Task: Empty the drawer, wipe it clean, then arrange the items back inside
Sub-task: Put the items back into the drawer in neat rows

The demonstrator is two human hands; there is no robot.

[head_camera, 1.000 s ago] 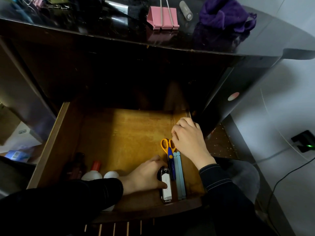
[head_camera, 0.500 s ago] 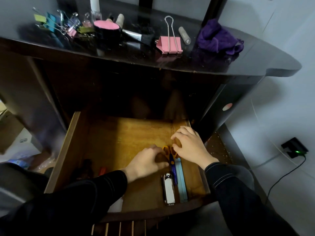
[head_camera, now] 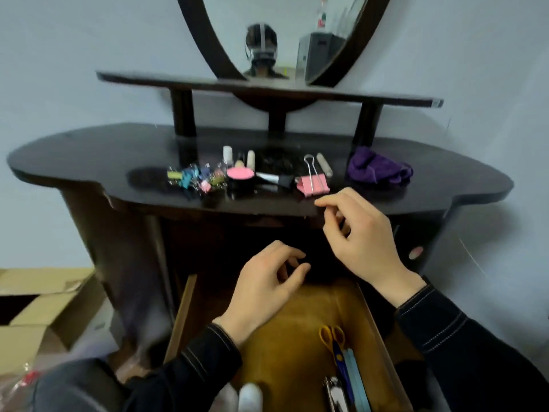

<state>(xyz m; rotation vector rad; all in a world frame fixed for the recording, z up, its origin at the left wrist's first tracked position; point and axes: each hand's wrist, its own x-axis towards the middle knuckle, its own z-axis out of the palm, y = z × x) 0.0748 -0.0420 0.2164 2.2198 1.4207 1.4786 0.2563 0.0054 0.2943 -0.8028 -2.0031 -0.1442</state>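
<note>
Your right hand: fingers loosely curled, slightly apart, gripping nothing. The index tip is at the front edge of the desktop, contact unclear. The large pink binder clip is just above it, and the purple cloth is up-right. Your left hand: same loose curl, nothing in it, lower-left of the right, over the open drawer. Below both hands, along the drawer's right wall: yellow-handled scissors, light blue strips, silvery metal tool.

The scissors lie in the drawer along its right wall (stapler just left), below the tabletop.
</note>
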